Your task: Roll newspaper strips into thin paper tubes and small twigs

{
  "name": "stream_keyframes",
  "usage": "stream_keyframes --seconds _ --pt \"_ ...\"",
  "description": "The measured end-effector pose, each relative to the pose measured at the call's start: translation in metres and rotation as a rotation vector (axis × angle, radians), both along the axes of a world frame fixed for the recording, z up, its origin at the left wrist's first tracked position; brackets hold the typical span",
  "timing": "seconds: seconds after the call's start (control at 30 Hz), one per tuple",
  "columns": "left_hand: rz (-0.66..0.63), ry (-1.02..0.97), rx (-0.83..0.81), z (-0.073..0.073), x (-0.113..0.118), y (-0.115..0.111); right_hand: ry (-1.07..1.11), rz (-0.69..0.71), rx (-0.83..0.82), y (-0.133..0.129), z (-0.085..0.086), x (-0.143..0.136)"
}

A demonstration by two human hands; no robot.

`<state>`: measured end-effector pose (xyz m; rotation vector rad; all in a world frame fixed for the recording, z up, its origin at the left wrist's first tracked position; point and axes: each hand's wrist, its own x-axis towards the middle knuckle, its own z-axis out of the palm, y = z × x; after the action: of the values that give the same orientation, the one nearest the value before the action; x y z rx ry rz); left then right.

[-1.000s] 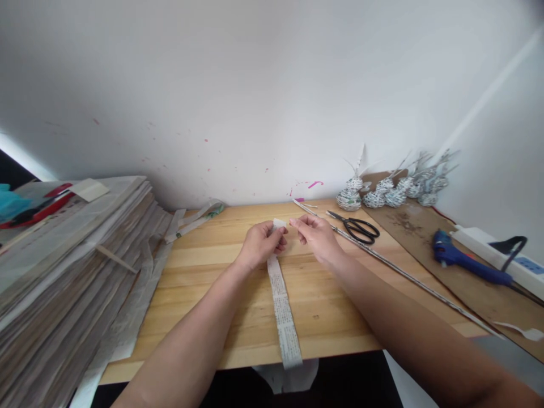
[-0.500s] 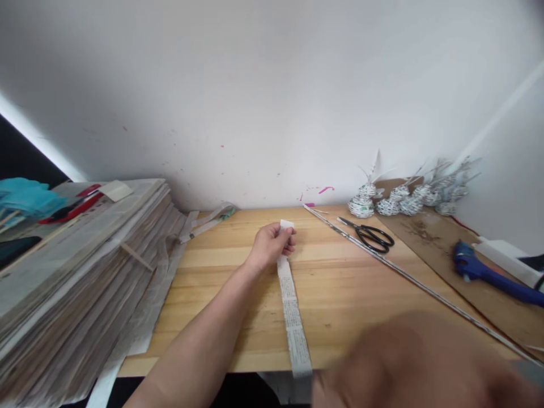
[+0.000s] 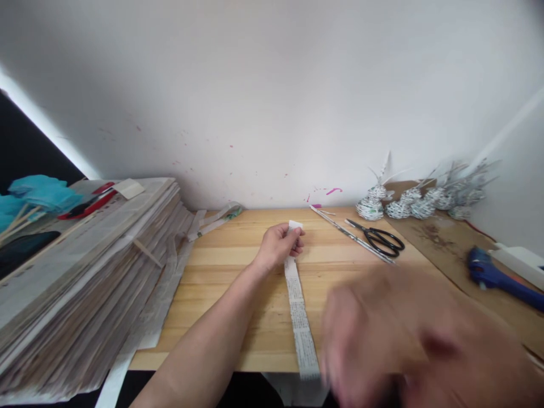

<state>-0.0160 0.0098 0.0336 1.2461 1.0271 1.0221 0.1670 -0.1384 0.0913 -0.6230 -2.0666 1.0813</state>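
A long strip of printed paper (image 3: 298, 306) lies on the wooden table (image 3: 204, 294), its lower end hanging over the front edge. My left hand (image 3: 281, 245) is closed on the strip near its top end, thumb on top. In the lower right, my right hand (image 3: 374, 334) is large and smeared by motion, to the right of the strip's lower end; its fingers cannot be made out. Thin rolled paper sticks (image 3: 355, 235) lie beside black-handled scissors (image 3: 376, 237), partly hidden behind my right hand.
A tall stack of newspapers (image 3: 106, 283) fills the left, with a red and black tool (image 3: 91, 203) and blue cloth (image 3: 45, 192) on top. Woven paper figures (image 3: 410, 203) stand at the back right. A blue glue gun (image 3: 501, 277) lies on brown board (image 3: 429, 238).
My right hand has moved up and left over the table, now covering the lower part of the paper sticks. The view has shifted slightly; my left hand keeps its hold on the strip.
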Motion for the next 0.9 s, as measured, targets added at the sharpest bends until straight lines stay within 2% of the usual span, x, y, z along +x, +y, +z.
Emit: stream_keyframes --seconds 0.03,0.1,0.2,0.27,0.33,0.4,0.53,0.63,0.9 --pt "-0.009 -0.005 0.014 -0.001 0.000 0.000 0.012 -0.053 -0.018 0.027 0.005 -0.002" --pt "-0.031 -0.011 0.036 -0.003 -0.001 0.001 0.073 -0.299 -0.154 0.080 0.004 -0.005" --pt "-0.051 -0.006 0.037 -0.005 -0.001 0.002 0.178 -0.478 -0.328 0.137 -0.022 -0.006" --pt "-0.052 0.013 0.025 -0.005 0.000 0.002 0.169 -0.532 -0.393 0.154 -0.045 -0.005" --pt "-0.049 0.037 0.009 -0.006 0.001 0.002 0.180 -0.551 -0.435 0.157 -0.061 -0.003" --pt "-0.057 0.056 0.001 -0.006 0.001 0.001 0.182 -0.507 -0.463 0.155 -0.068 -0.003" --pt "-0.096 0.079 0.022 -0.008 0.002 0.001 0.121 -0.392 -0.401 0.152 -0.067 -0.006" --pt "-0.108 0.097 0.039 -0.009 0.003 0.000 0.104 -0.362 -0.351 0.153 -0.068 -0.008" --pt "-0.143 0.084 0.081 -0.013 0.005 -0.002 0.144 -0.484 -0.344 0.148 -0.065 -0.014"
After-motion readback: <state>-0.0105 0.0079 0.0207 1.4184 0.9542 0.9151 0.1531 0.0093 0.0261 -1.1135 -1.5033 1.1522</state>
